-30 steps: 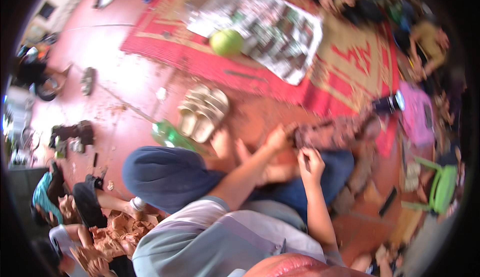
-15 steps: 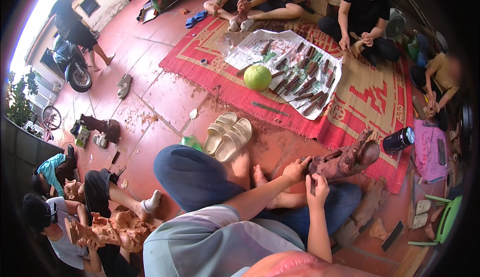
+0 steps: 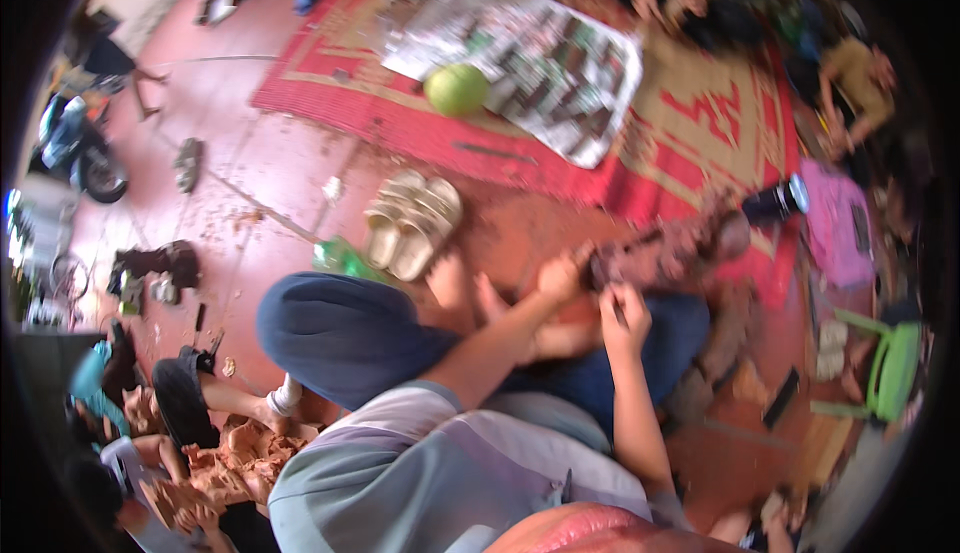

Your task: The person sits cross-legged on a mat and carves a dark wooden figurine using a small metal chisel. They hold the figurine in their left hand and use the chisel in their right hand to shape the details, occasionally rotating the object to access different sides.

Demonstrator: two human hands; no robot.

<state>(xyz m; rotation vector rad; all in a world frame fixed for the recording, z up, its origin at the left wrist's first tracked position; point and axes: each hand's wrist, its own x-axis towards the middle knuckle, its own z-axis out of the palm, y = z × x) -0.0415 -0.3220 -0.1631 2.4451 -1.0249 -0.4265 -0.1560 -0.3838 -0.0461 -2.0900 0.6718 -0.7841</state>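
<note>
The right hand (image 3: 626, 319) is nearly closed (blur hides whether it pinches anything), just at the near side of the brown carving (image 3: 662, 255); the left hand (image 3: 563, 275), fingers bent, meets its left end, grip unclear. Beyond is a dark tumbler (image 3: 768, 206).

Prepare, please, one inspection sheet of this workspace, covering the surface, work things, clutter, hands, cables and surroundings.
Surface: red tiled floor with scattered debris; red-and-tan mat ahead.
Work things: reddish-brown carved piece by the right knee; details blurred.
Clutter: beige sandals, green plastic bottle, green round fruit, dark cylinder; pale sheet bearing dark, blurred items.
Hands: left hand and right hand at the carved piece's near end; exact grip unclear.
Cables: nothing seen.
Surroundings: other people nearby, including one in a tan top; motorbike far left; green plastic chair at right.
</note>
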